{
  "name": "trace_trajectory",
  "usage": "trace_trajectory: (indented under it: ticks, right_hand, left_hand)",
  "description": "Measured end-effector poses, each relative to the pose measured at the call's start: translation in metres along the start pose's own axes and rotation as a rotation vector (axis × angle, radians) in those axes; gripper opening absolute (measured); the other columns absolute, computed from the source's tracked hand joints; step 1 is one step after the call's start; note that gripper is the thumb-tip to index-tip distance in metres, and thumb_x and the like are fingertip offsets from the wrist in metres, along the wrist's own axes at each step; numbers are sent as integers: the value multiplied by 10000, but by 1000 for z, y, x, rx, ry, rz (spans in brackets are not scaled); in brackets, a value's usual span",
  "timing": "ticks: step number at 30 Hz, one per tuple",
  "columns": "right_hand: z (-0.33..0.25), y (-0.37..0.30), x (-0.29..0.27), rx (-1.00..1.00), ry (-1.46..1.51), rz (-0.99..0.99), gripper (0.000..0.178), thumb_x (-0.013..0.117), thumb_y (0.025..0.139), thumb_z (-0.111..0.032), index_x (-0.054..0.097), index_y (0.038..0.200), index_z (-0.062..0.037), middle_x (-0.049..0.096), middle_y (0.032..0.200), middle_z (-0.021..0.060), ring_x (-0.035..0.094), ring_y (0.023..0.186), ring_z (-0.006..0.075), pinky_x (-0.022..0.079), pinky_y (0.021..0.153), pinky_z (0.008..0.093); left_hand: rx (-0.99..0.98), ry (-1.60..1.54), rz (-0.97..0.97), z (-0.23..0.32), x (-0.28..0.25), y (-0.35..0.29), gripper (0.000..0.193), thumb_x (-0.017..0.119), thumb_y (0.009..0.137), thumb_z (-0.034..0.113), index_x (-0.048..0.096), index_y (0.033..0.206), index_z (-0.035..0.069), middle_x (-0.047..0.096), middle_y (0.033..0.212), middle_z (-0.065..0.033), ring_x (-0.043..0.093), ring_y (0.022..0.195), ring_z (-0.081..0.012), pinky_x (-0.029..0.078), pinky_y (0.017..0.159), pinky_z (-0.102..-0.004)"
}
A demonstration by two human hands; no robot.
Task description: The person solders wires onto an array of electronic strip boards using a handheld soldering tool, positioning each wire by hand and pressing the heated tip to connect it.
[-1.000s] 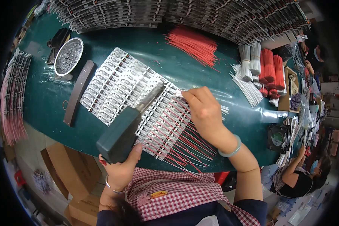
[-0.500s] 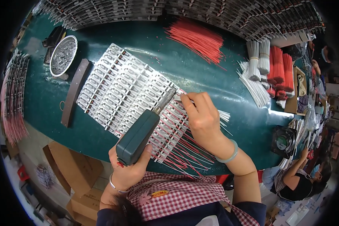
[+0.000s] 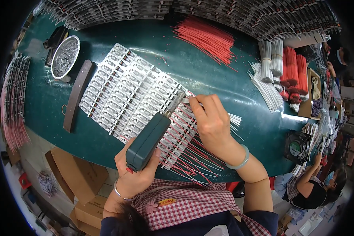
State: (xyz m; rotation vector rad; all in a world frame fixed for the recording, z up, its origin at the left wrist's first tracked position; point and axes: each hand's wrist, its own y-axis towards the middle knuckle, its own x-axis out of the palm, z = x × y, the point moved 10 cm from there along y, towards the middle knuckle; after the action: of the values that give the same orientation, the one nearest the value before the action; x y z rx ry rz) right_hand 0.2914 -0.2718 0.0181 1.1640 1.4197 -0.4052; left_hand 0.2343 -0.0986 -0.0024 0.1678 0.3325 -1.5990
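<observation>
The tabletop (image 3: 244, 96) was viewed from above. A dark green tool (image 3: 148, 141) was held in the left grip (image 3: 137, 179), whose fingers were wrapped closely around the rear of the casing; its grey metal tip was directed ahead, toward the fingertips of the right grip (image 3: 213, 120). Thumb and forefinger of the right grip were placed at a corner of the panel (image 3: 133, 88); the gap between them, and whether a wire was pinched there, could not be told.

The panel was laid ahead of the left grip and to the left of the right grip. It was silvery white and flat, divided into parallel rows of small repeated units, marked with rounded outlines and lined with dark and orange parts. Red and white wires (image 3: 196, 157) were spread from its right-hand section, on the near side of the right grip.

Lettering was borne by a yellow patch (image 3: 167, 201) on the checked apron (image 3: 192, 198), right of the left grip and nearer the body. A round green label was carried by a black fan (image 3: 297, 145), right of the right grip.
</observation>
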Motion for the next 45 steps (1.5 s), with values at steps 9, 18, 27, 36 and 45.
trace_trajectory:
  ticks: [9, 18, 27, 36, 45]
  right_hand:
    - [-1, 0, 0, -1, -3, -3, 336, 629, 709, -20, 644, 1026, 90, 599, 991, 148, 585, 871, 267, 526, 668, 327]
    - [-10, -3, -8, -24, 20, 69, 355, 637, 686, -6, 643, 1026, 95, 601, 965, 146, 589, 838, 267, 517, 673, 341]
    - [-11, -4, -2, -34, 29, 55, 354, 640, 685, -7, 644, 1020, 104, 605, 951, 148, 589, 824, 268, 518, 677, 340]
    - [-12, -4, 0, -35, 12, 19, 348, 631, 699, -16, 641, 1026, 104, 599, 962, 150, 586, 845, 267, 524, 694, 342]
    - [-14, -3, 0, -33, 2, 14, 339, 630, 704, -20, 639, 1021, 99, 592, 954, 144, 586, 847, 263, 523, 688, 339]
  left_hand:
    - [-121, -63, 88, -16, -11, -16, 211, 770, 808, 40, 705, 1002, -11, 690, 834, -79, 649, 666, -153, 510, 623, -259]
    - [-112, -50, 115, -18, -18, -24, 222, 761, 802, 25, 710, 1013, -19, 689, 843, -85, 647, 664, -158, 508, 621, -264]
    - [0, -1, 34, -1, -12, -16, 202, 742, 815, -7, 692, 1010, -28, 647, 834, -64, 598, 679, -127, 482, 615, -261]
    - [51, 21, 27, 4, -8, -12, 162, 724, 816, -19, 687, 973, -20, 626, 810, -60, 590, 658, -131, 473, 604, -267]
    - [-84, -14, 20, -10, -11, -21, 180, 735, 807, -9, 689, 980, -24, 648, 827, -70, 613, 670, -142, 492, 617, -259]
